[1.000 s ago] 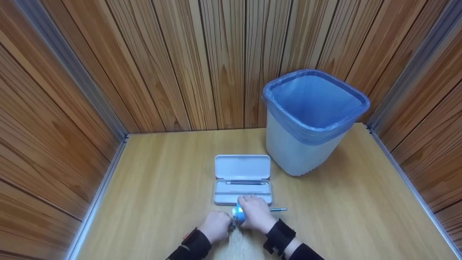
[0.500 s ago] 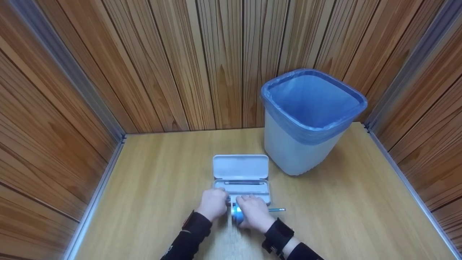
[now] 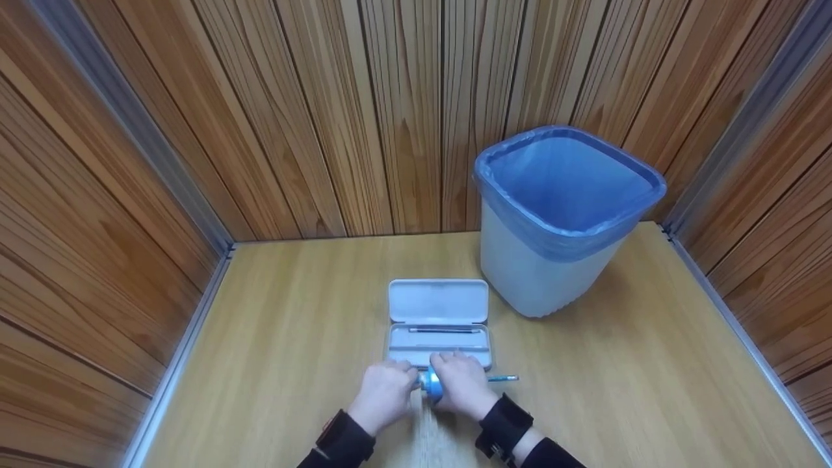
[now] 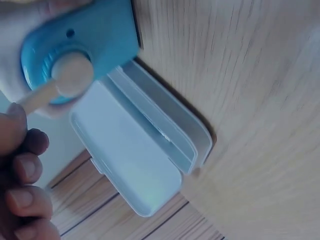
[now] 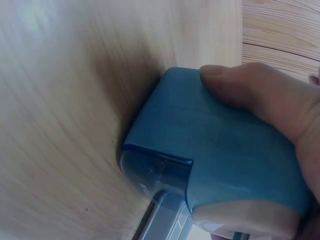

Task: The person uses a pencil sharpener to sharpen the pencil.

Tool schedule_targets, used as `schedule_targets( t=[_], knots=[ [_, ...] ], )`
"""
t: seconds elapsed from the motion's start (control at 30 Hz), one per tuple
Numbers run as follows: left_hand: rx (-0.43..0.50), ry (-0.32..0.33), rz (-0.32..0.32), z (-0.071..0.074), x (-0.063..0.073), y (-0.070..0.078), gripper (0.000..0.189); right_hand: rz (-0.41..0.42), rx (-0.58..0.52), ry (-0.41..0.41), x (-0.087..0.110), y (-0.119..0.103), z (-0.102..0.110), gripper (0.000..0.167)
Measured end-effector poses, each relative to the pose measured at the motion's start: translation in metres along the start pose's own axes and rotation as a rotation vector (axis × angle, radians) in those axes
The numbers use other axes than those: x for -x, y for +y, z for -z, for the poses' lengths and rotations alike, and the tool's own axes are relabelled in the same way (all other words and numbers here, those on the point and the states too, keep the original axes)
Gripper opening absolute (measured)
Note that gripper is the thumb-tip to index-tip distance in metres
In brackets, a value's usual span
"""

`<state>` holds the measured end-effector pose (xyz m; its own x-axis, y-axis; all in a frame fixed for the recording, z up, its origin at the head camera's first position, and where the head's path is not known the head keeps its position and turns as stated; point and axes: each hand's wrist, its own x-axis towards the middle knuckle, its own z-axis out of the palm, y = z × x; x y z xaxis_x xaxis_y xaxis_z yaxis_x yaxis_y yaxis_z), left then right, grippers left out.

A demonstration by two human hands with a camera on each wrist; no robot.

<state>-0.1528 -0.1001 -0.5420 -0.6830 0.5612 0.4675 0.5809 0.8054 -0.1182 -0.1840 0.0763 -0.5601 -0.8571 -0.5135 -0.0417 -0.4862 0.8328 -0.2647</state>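
A blue hand-crank pencil sharpener (image 3: 431,383) lies on the tabletop in front of the open pencil case (image 3: 439,302). My right hand (image 3: 460,383) holds its body from above; in the right wrist view the thumb lies along the blue casing (image 5: 215,130), beside a see-through shavings drawer (image 5: 157,172). A pencil (image 3: 504,377) sticks out of the sharpener's right side. At the left end, my left hand (image 3: 383,393) grips the crank. The left wrist view shows the cream crank arm (image 4: 40,97) with fingers curled at its end.
Another pencil (image 3: 445,331) lies in the case's rear compartment. A white bin (image 3: 539,279) with a blue liner stands at the back right. Wooden plank walls (image 3: 409,117) enclose the tabletop (image 3: 292,312) at the back and both sides.
My left hand has moved up toward the case and then partly back down, taking the crank round. My right hand and the sharpener have stayed in place.
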Motion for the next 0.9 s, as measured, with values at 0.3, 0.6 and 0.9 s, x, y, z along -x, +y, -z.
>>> schedule_targets(
  t=[0.3, 0.6, 0.9],
  knots=[
    [0.037, 0.078, -0.029, -0.002, 0.020, 0.012, 0.018, 0.007, 0.025, 0.051, 0.003, -0.001, 0.001, 0.058],
    [0.209, -0.275, 0.054, -0.018, 0.035, 0.020, 0.010, -0.001, 0.036, 0.014, 0.002, -0.003, -0.001, 0.060],
    [0.212, -0.484, 0.230, -0.050, 0.014, 0.006, 0.012, 0.015, 0.032, 0.026, 0.002, -0.001, -0.001, 0.054]
  ],
)
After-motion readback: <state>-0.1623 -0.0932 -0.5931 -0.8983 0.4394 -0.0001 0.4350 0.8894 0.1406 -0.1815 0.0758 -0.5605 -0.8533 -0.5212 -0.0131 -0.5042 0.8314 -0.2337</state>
